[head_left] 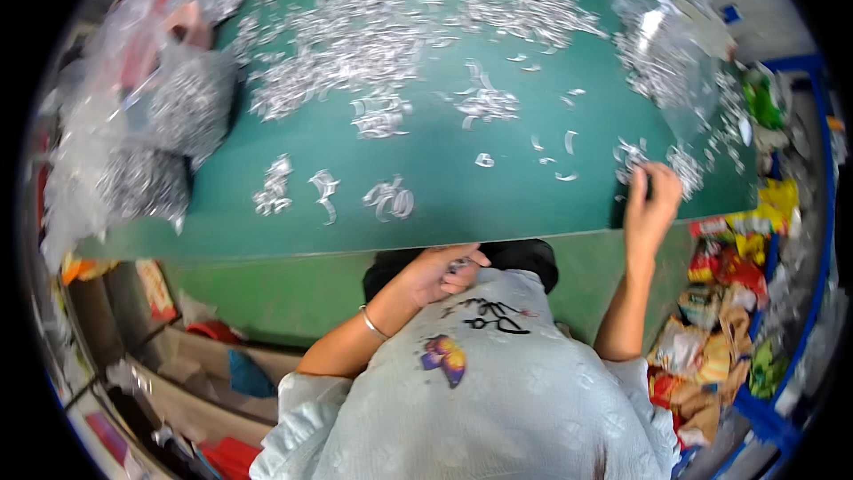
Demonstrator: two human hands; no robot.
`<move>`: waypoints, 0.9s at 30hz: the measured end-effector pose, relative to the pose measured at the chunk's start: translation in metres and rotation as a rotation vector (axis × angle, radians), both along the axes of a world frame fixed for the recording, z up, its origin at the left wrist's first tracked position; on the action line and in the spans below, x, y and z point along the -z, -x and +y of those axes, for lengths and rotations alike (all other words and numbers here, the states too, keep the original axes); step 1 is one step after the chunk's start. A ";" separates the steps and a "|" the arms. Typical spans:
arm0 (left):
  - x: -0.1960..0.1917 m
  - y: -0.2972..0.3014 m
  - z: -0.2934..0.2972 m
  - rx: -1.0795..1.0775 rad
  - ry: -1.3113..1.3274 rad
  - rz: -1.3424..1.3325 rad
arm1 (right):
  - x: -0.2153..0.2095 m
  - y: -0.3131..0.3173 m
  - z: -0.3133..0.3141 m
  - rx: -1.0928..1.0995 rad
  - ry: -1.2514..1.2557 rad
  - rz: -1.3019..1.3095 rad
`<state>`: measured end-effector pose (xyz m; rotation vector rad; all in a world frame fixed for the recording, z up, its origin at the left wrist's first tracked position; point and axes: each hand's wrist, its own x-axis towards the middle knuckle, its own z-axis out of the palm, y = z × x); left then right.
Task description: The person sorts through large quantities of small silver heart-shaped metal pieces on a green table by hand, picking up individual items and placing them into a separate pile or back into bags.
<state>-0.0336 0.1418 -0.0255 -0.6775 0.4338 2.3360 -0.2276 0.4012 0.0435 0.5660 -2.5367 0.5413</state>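
My left hand (444, 273) is closed at the near edge of the table, palm partly upward, with small silvery curved pieces (459, 265) showing between the fingers. At the right front of the table my right hand (653, 204) reaches down with bent fingers, its fingertips between two small piles of the same pieces, a left one (629, 156) and a right one (685, 171). Those fingers are slightly smeared, and whatever they pinch is hidden. Small clusters lie nearer the left front, among them a ring-like group (388, 199) and a narrow heap (273, 185).
A broad spread of silvery pieces (355, 31) covers the far part of the green table (462, 204). Filled clear bags stand at its left (187, 107) and right (666, 58). Beyond the right edge, a blue-framed rack (804, 338) stands beside colourful packets (711, 338). Open boxes (191, 373) sit low at left.
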 end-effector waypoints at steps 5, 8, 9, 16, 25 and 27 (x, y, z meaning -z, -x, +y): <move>-0.054 -0.029 -0.023 -0.099 0.155 -0.060 | -0.012 -0.032 -0.028 -0.227 0.198 -0.153; -0.081 -0.047 -0.055 -0.543 0.298 -0.044 | -0.010 -0.046 -0.057 -0.374 0.204 -0.211; -0.085 -0.049 -0.066 -0.736 0.349 -0.117 | -0.010 -0.051 -0.068 -0.421 0.217 -0.237; -0.075 -0.039 -0.151 -1.406 0.796 0.201 | -0.012 -0.065 -0.107 -0.679 0.259 -0.367; -0.053 -0.006 -0.189 -0.271 2.344 0.571 | -0.015 -0.067 -0.117 -0.664 0.189 -0.413; -0.063 -0.012 -0.177 -0.103 2.384 0.502 | -0.018 -0.062 -0.116 -0.633 0.150 -0.404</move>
